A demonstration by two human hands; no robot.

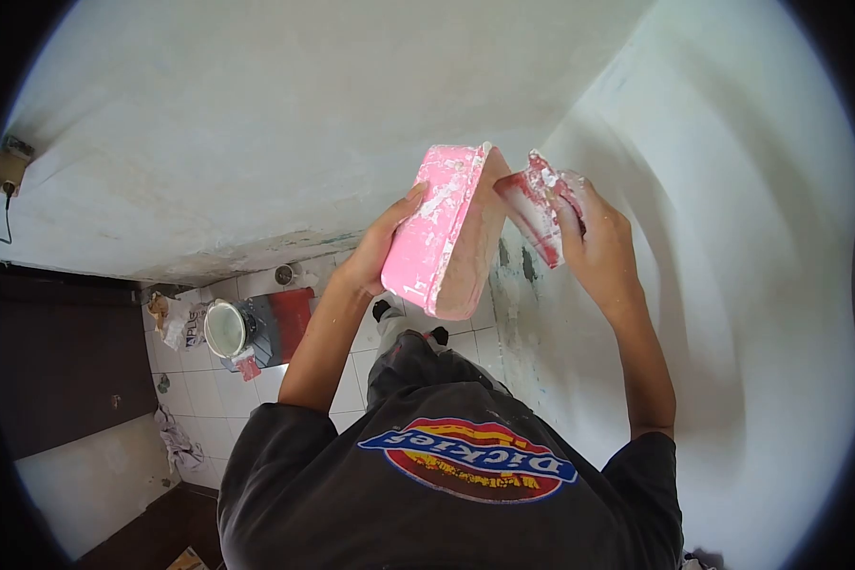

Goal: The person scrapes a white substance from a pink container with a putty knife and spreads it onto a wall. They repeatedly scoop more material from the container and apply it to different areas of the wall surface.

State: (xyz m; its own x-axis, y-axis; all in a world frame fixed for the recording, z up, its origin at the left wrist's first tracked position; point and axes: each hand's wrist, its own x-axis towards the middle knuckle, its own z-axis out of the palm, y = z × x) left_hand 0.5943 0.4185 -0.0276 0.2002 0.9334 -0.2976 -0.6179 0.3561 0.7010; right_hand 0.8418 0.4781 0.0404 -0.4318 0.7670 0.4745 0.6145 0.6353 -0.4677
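Above tiled floor [206, 394] | left hand [382, 245], partly hidden, gripping pink tub [427, 228] | right hand [602, 249] gripping red scraper [532, 213]

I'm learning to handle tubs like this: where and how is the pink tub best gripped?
Grip the pink tub by its closed outer side, probably from the left, as the left hand does: its open mouth faces right, where the right hand holds a spreader.

The floor [204, 391] is white-tiled. A bucket [226, 330] stands near its left edge, beside a grey-and-red mat [290, 323] and a printed bag [193, 328]. A small pot [283, 275] sits by the wall edge; crumpled cloth [176, 439] lies along the left edge.
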